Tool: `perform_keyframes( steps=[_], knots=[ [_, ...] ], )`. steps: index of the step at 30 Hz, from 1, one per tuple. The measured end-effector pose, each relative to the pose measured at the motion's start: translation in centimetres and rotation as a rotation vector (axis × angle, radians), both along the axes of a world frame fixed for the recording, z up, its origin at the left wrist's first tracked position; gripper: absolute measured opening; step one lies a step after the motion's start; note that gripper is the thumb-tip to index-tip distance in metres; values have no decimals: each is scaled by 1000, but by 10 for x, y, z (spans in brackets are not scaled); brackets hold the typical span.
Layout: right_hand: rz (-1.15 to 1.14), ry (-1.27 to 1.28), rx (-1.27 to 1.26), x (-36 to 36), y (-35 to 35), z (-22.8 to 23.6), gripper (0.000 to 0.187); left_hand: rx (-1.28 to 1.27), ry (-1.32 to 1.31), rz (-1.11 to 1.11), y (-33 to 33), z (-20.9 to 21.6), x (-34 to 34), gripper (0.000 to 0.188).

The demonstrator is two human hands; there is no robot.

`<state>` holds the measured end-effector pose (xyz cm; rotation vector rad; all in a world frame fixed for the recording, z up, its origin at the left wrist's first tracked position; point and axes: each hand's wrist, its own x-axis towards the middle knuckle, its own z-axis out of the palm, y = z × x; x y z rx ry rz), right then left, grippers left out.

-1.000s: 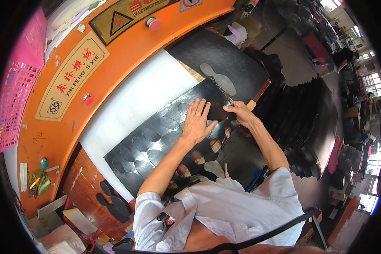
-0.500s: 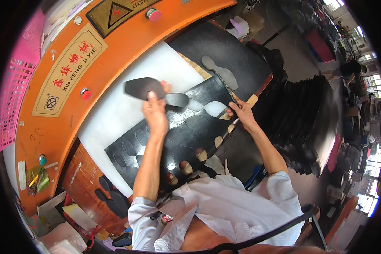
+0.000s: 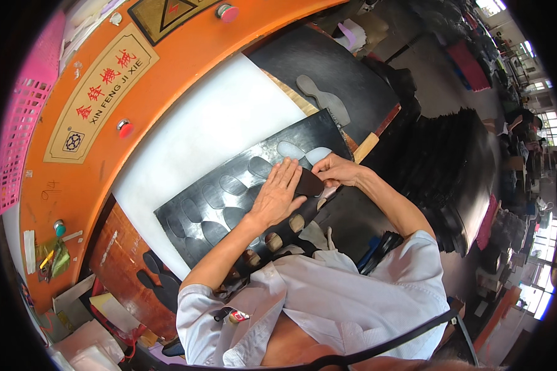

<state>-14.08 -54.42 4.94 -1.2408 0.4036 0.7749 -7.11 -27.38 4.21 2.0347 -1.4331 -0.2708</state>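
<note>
- The left hand point(image 3: 277, 196) lies flat, fingers spread, pressing on the black sheet point(image 3: 229, 191), its fingertips reaching toward 1 o'clock; it grips nothing
- The right hand point(image 3: 335, 173) pinches a small dark cut piece point(image 3: 308, 183) at the sheet's 3 o'clock edge, just beside the left fingertips
- Risk, as I judge it: the sheet is riddled with sole-shaped cut-outs point(image 3: 232, 184), so the thin bridges between them could tear if the piece is pulled while a corner remains attached
- Another risk: the sheet looks glossy and limp; with only one palm holding it, a sideways tug could slide it over the smooth white cutting board point(image 3: 210, 123) and throw the rows out of line
- The sheet's lower edge overhangs toward 6 o'clock, near the person's shirt, so loose pieces may drop off there
- Materials: the sheet seems thin rubber or leather-like stock, shiny with light glare; the holes are rounded, elongated ovals in staggered rows
- The orange machine body point(image 3: 185, 55) curves from 9 to 12 o'clock, painted metal, with a red button point(image 3: 125, 128) at about 10 o'clock
- A grey sole-shaped template point(image 3: 323, 99) lies on a matt black pad point(image 3: 328, 68) at 1 o'clock, well apart from both hands
</note>
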Motion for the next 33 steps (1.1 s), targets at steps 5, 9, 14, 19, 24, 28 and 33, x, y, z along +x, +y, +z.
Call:
perform_keyframes(
  steps=[5,9,14,19,24,28,33],
  knots=[
    [-176,9,115,-10,0,-1,12,-1,8,43,-8,4,1,61],
    [-321,45,119,-11,13,15,22,-192,293,233,-13,5,9,43],
    [-262,-108,-113,-11,34,25,35,-264,746,381,0,7,20,39],
    [-274,-116,-219,-12,41,18,37,-304,414,347,-7,6,15,24],
    [-344,-122,-208,-17,42,6,38,-179,213,298,-15,7,12,39],
    [-326,-108,-273,-16,45,2,40,-275,499,494,-16,9,11,24],
    [-348,-139,-291,-17,51,3,43,-443,649,625,-15,4,8,35]
  ],
)
